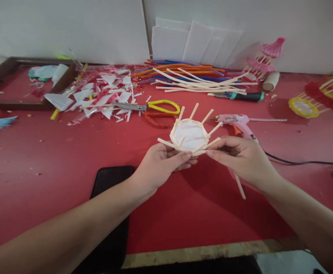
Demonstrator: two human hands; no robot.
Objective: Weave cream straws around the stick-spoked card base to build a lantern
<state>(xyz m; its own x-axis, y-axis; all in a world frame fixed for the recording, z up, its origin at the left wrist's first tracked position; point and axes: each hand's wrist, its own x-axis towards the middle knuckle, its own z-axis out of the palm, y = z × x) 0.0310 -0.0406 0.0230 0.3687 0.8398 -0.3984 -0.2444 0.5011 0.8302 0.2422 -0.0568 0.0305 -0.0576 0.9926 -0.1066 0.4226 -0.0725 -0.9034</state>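
In front of me I hold a small round craft base (189, 134), white in the middle, with a cream rim and several short cream sticks standing up around it. My left hand (166, 160) grips its near left edge, thumb on the rim and fingers underneath. My right hand (237, 154) pinches a cream pipe cleaner (240, 186) at the near right of the rim. The loose end of that pipe cleaner hangs below the palm; its middle is hidden by the hand. A pink glue gun (240, 122) lies just beyond my right hand.
Scissors (163, 107) and a box cutter (246, 96) lie behind the base, near a pile of pipe cleaners (195, 78) and paper scraps (109, 87). A phone (112, 177) lies under my left forearm. Finished-looking tiered crafts (265, 57) stand at right. The glue gun's cord (297, 163) runs right.
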